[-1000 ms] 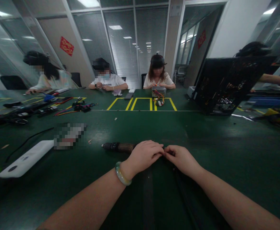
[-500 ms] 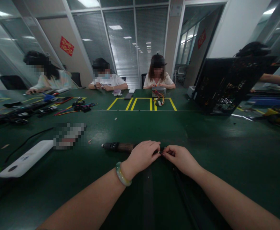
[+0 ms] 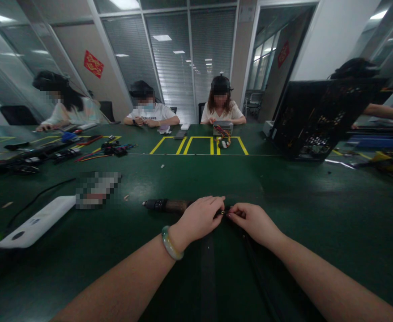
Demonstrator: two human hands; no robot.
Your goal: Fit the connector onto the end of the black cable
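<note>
A dark power tool (image 3: 176,206) lies on the green table (image 3: 132,255). Our left hand (image 3: 200,215) curls over its back part; how tightly, we can't tell. Our right hand (image 3: 256,222) makes a narrow pinch nearby, on what we can't tell. It looks like fiddly work, so moving next calls for care.

Beyond the green table (image 3: 196,176), glass partitions (image 3: 122,38) with slatted blinds (image 3: 173,76) stand left of a white-framed doorway (image 3: 266,49).

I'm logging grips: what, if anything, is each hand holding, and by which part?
The left hand holds the dark power tool by the end away from its metal tip. Whatever the right hand pinches is too small to tell.
</note>
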